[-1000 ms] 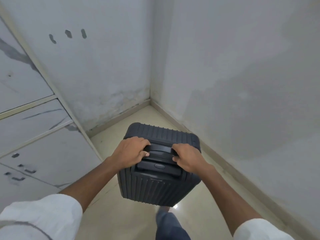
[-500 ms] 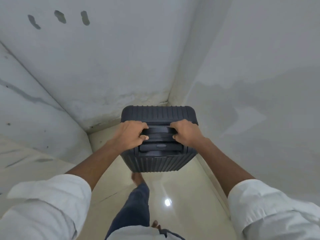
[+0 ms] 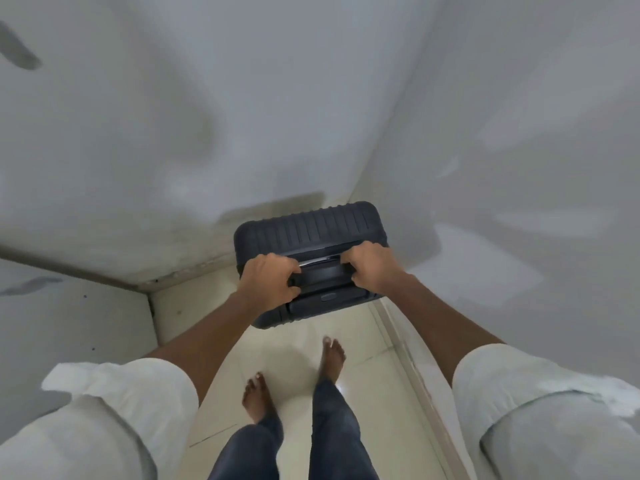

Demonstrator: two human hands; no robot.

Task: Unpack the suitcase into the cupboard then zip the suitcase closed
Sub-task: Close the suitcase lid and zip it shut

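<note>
A dark ribbed hard-shell suitcase [image 3: 311,226] stands upright and closed in the corner where two white walls meet. Its top carry handle [image 3: 323,266] runs across the middle of the top face. My left hand [image 3: 268,280] grips the handle's left end with curled fingers. My right hand [image 3: 372,268] grips the handle's right end the same way. Both forearms reach forward from rolled white sleeves. The cupboard [image 3: 69,327] shows only as a pale panel at the left edge.
White walls close in ahead [image 3: 207,133] and on the right [image 3: 519,168]. A skirting strip [image 3: 401,341] runs along the right wall. My bare feet [image 3: 258,396] stand on the pale tiled floor [image 3: 304,368] just behind the suitcase.
The suitcase has travelled deeper into the wall corner with both hands still on its handle. The view has tilted down, showing my feet; the cupboard drawers have slid out of sight.
</note>
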